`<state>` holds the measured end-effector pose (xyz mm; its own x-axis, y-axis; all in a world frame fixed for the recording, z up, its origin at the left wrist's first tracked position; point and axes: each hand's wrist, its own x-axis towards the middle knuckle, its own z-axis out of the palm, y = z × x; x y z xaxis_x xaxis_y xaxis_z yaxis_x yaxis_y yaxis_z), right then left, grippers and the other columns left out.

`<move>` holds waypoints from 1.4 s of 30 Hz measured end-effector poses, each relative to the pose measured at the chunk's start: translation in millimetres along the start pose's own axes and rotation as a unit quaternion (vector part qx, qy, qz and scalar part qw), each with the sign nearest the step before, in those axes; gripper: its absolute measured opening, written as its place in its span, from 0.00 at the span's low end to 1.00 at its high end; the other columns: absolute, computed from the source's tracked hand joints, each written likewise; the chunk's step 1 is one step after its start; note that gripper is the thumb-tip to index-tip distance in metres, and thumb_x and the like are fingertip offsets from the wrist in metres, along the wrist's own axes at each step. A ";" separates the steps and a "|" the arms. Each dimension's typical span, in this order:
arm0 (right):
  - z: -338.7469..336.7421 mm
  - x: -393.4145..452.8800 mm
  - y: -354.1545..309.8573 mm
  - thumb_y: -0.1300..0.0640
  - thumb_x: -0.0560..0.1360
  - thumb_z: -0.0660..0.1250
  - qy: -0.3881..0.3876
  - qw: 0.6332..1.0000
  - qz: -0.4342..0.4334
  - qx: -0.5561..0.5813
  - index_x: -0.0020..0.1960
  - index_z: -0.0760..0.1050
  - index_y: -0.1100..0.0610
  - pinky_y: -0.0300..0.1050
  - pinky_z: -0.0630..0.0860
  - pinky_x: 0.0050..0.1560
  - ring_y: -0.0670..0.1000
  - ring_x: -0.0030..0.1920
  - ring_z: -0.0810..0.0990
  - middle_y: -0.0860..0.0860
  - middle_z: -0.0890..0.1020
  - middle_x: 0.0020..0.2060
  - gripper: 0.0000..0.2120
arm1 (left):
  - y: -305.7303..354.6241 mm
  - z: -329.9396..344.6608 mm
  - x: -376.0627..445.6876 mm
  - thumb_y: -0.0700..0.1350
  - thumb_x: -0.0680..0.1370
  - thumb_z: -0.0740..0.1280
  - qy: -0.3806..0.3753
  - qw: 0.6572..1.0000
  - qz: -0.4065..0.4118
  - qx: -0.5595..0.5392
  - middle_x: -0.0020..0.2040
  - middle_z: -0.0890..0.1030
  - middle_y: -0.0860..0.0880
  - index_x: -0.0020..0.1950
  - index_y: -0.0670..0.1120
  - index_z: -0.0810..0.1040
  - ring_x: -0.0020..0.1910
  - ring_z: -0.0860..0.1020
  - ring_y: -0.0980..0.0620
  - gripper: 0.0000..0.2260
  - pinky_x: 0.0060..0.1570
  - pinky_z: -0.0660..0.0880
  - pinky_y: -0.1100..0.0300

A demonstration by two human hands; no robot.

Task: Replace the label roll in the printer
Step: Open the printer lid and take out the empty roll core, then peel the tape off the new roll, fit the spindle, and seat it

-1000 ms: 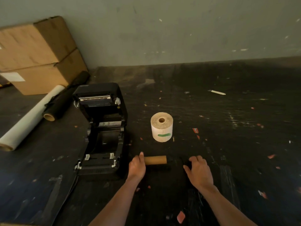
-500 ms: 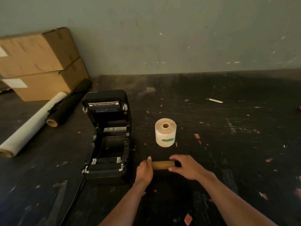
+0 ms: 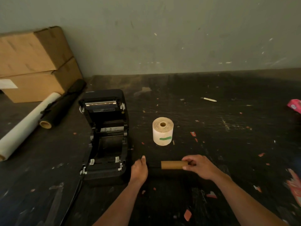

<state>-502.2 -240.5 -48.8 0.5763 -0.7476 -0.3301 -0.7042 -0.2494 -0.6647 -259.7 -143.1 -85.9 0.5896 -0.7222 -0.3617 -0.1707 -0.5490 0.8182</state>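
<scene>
The black label printer [image 3: 105,136] sits open on the dark table, lid tilted back and its roll bay empty. A full white label roll [image 3: 162,132] with a green mark stands on end to its right. In front of that roll, an empty brown cardboard core [image 3: 173,165] lies sideways on a black spindle [image 3: 154,165]. My left hand [image 3: 139,170] is closed around the spindle's left end, beside the printer's front right corner. My right hand [image 3: 199,167] pinches the core's right end. A stretch of bare spindle shows between my left hand and the core.
Two stacked cardboard boxes [image 3: 32,62] stand at the back left against the wall. A white paper roll [image 3: 27,123] and a black roll [image 3: 63,103] lie left of the printer. Paper scraps litter the table, and a pink packet [image 3: 295,106] sits at the right edge.
My right hand came in from the right and took the core's end. The core has since slid right along the spindle, away from my left hand.
</scene>
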 end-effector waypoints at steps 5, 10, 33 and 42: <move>-9.9 -11.1 25.5 0.52 0.73 0.71 0.018 0.999 0.049 0.010 0.54 0.75 0.39 0.38 0.72 0.53 0.39 0.50 0.77 0.42 0.80 0.51 0.13 | -4.8 -1.5 3.0 0.51 0.83 0.53 0.042 0.997 0.013 0.062 0.35 0.72 0.53 0.46 0.43 0.75 0.38 0.74 0.57 0.17 0.40 0.66 0.63; 0.1 -14.9 33.2 0.51 0.73 0.71 0.059 0.995 0.078 -0.009 0.59 0.77 0.46 0.40 0.71 0.54 0.44 0.52 0.77 0.45 0.80 0.52 0.15 | -9.8 -4.2 3.2 0.48 0.84 0.51 0.073 0.988 0.032 0.131 0.42 0.78 0.45 0.51 0.39 0.75 0.47 0.79 0.48 0.17 0.45 0.68 0.59; 54.6 -37.1 27.7 0.39 0.71 0.69 0.170 0.971 0.141 -0.092 0.60 0.74 0.50 0.47 0.77 0.55 0.46 0.52 0.77 0.46 0.77 0.53 0.22 | -7.0 20.2 -6.3 0.52 0.83 0.53 0.094 0.969 0.010 0.229 0.58 0.74 0.41 0.56 0.42 0.74 0.43 0.73 0.51 0.16 0.40 0.68 0.58; 50.7 -32.7 18.1 0.39 0.71 0.69 0.173 0.970 0.142 -0.096 0.61 0.74 0.52 0.47 0.77 0.55 0.47 0.52 0.77 0.48 0.76 0.55 0.24 | -6.9 18.3 -9.4 0.50 0.83 0.54 0.086 0.964 0.026 0.252 0.61 0.74 0.38 0.58 0.39 0.73 0.54 0.78 0.42 0.16 0.49 0.74 0.54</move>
<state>-512.8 -189.4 -84.0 0.1980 -0.9564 -0.2145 -0.8975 -0.0889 -0.4319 -278.5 -140.2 -96.4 0.6848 -0.6973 -0.2115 -0.5391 -0.6801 0.4969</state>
